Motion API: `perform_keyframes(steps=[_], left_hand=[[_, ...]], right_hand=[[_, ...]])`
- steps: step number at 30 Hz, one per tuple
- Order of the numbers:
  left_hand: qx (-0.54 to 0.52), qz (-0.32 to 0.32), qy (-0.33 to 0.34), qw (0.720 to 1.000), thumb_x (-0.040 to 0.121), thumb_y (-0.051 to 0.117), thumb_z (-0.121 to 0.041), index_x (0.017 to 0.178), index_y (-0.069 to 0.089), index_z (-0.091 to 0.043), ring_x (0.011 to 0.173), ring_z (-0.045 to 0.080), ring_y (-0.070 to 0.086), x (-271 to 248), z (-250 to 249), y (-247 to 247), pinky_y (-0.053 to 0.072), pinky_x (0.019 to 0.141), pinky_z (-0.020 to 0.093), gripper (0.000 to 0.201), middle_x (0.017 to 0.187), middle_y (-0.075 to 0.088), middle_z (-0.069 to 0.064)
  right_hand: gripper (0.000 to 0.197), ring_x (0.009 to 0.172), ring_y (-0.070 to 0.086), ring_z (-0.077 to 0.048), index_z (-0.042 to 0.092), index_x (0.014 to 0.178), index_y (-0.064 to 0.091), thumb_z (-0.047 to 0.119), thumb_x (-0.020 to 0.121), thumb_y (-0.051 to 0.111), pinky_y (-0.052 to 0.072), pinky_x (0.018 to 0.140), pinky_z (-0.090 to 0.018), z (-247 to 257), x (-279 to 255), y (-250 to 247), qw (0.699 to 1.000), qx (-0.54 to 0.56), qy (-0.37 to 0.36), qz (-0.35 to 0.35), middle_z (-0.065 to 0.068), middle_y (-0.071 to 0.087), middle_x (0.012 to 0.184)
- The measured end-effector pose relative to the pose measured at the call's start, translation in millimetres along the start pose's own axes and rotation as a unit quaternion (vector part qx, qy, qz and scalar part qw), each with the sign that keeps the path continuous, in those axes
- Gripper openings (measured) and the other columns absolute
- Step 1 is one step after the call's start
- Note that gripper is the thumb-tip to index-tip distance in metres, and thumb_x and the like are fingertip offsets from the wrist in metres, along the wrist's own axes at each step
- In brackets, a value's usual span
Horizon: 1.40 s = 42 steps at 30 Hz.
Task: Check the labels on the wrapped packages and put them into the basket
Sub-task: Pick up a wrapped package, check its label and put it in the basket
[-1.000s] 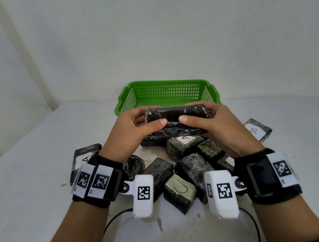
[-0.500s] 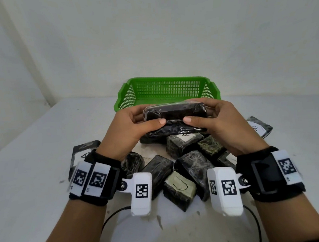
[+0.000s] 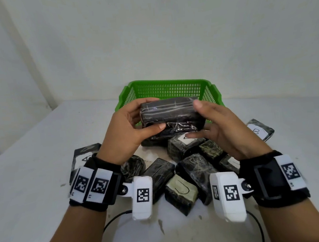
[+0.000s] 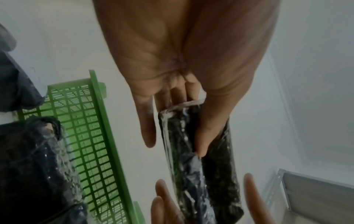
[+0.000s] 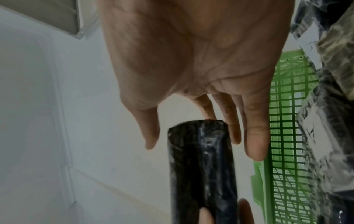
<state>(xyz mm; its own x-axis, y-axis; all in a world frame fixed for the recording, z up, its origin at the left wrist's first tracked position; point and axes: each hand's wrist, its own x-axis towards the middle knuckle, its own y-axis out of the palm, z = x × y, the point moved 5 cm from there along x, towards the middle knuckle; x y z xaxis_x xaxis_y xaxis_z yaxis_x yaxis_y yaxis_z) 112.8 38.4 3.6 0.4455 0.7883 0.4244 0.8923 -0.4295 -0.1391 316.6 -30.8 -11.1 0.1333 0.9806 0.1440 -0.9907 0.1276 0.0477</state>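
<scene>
A long black package wrapped in clear film [image 3: 171, 116] is held up in front of the green mesh basket [image 3: 167, 89]. My left hand [image 3: 144, 114] grips its left end, thumb across the front and fingers behind. My right hand [image 3: 205, 119] is at the right end with straight, spread fingers; the thumb tip touches the top edge and the fingers reach underneath. The left wrist view shows my thumb pressed on the package [image 4: 201, 159]. In the right wrist view the package end [image 5: 201, 166] lies between thumb and straight fingers. No label shows on the held package.
Several wrapped packages lie in a pile on the white table [image 3: 33, 170] below my hands, some with white labels: one marked A [image 3: 84, 158] at the left, one marked B [image 3: 258, 131] at the right, one marked U [image 3: 182, 189] in front. A black cable [image 3: 113, 219] runs near the front edge.
The package has been lifted a little and turned in my hands. My right hand has loosened from a pinch to straight, spread fingers. My left hand keeps its grip.
</scene>
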Motion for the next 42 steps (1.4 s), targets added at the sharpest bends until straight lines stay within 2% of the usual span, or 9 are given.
perform_keyframes(steps=[4,7,10,14,20,28,31,35,42], left_hand=[[0.001,0.040,0.000,0.999,0.068,0.084,0.003,0.127,0.061,-0.012,0.115,0.019,0.066,-1,0,4,0.050,0.104,0.041,0.065,0.121,0.070,0.003],[-0.036,0.077,-0.055,0.995,0.069,0.087,-0.019,0.139,0.052,-0.019,0.120,0.016,0.063,-3,3,8,0.048,0.105,0.038,0.079,0.128,0.067,-0.001],[-0.054,0.061,-0.083,0.993,0.073,0.078,-0.037,0.126,0.064,-0.021,0.116,0.020,0.066,-3,9,10,0.046,0.106,0.046,0.057,0.121,0.071,0.001],[-0.051,0.027,-0.081,0.995,0.071,0.081,-0.033,0.114,0.072,-0.012,0.109,0.025,0.070,-1,14,7,0.049,0.103,0.049,0.049,0.112,0.075,0.005],[-0.056,0.023,-0.083,0.995,0.073,0.079,-0.033,0.115,0.071,-0.010,0.108,0.026,0.070,-2,13,10,0.050,0.101,0.050,0.048,0.112,0.075,0.007],[-0.095,0.020,-0.099,0.990,0.074,0.078,-0.031,0.113,0.071,-0.009,0.109,0.029,0.069,-2,15,9,0.048,0.102,0.052,0.046,0.113,0.074,0.011],[-0.086,0.019,-0.097,0.991,0.070,0.082,-0.028,0.112,0.072,-0.007,0.108,0.031,0.069,-2,17,8,0.048,0.103,0.052,0.048,0.112,0.074,0.012],[-0.089,0.022,-0.096,0.991,0.069,0.084,-0.027,0.116,0.070,-0.009,0.110,0.030,0.069,-3,15,5,0.048,0.103,0.052,0.053,0.114,0.073,0.011],[-0.078,0.018,-0.081,0.993,0.062,0.086,-0.023,0.115,0.070,-0.012,0.107,0.028,0.070,-2,13,1,0.051,0.099,0.050,0.057,0.111,0.074,0.011]], right_hand=[[0.047,0.096,0.075,-0.024,0.001,0.113,0.073,0.030,0.077,0.076,0.064,0.079,-0.030,1,0,-1,0.999,0.038,0.000,-0.014,-0.017,0.077,0.113],[0.041,0.105,0.075,-0.026,0.006,0.108,0.075,0.024,0.072,0.081,0.061,0.090,-0.035,1,1,-6,0.998,0.029,-0.035,-0.048,-0.012,0.079,0.113],[0.048,0.113,0.074,-0.027,0.014,0.112,0.077,0.024,0.066,0.086,0.056,0.098,-0.038,2,1,-9,0.996,0.011,-0.061,-0.060,-0.006,0.079,0.115],[0.066,0.110,0.075,-0.027,0.013,0.121,0.074,0.032,0.060,0.095,0.054,0.104,-0.045,-2,4,-3,0.998,0.001,-0.048,-0.040,-0.008,0.079,0.116],[0.039,0.100,0.077,-0.031,0.009,0.099,0.081,0.034,0.069,0.086,0.053,0.106,-0.055,-3,1,3,0.998,-0.007,-0.036,-0.057,-0.012,0.081,0.103],[0.077,0.105,0.077,-0.027,0.006,0.123,0.069,0.030,0.056,0.100,0.056,0.103,-0.051,-8,5,-3,0.998,-0.026,-0.020,-0.048,-0.010,0.079,0.112],[0.077,0.107,0.076,-0.026,0.009,0.121,0.070,0.037,0.055,0.099,0.055,0.104,-0.050,-8,5,-3,0.998,-0.037,-0.025,-0.055,-0.008,0.079,0.113],[0.052,0.102,0.077,-0.022,0.009,0.112,0.074,0.032,0.066,0.086,0.057,0.097,-0.042,-3,1,2,0.999,-0.017,-0.020,-0.029,-0.006,0.081,0.107],[0.061,0.110,0.075,-0.022,0.010,0.124,0.070,0.028,0.070,0.093,0.057,0.101,-0.043,-2,2,-1,0.998,-0.035,-0.033,-0.045,-0.006,0.078,0.117]])
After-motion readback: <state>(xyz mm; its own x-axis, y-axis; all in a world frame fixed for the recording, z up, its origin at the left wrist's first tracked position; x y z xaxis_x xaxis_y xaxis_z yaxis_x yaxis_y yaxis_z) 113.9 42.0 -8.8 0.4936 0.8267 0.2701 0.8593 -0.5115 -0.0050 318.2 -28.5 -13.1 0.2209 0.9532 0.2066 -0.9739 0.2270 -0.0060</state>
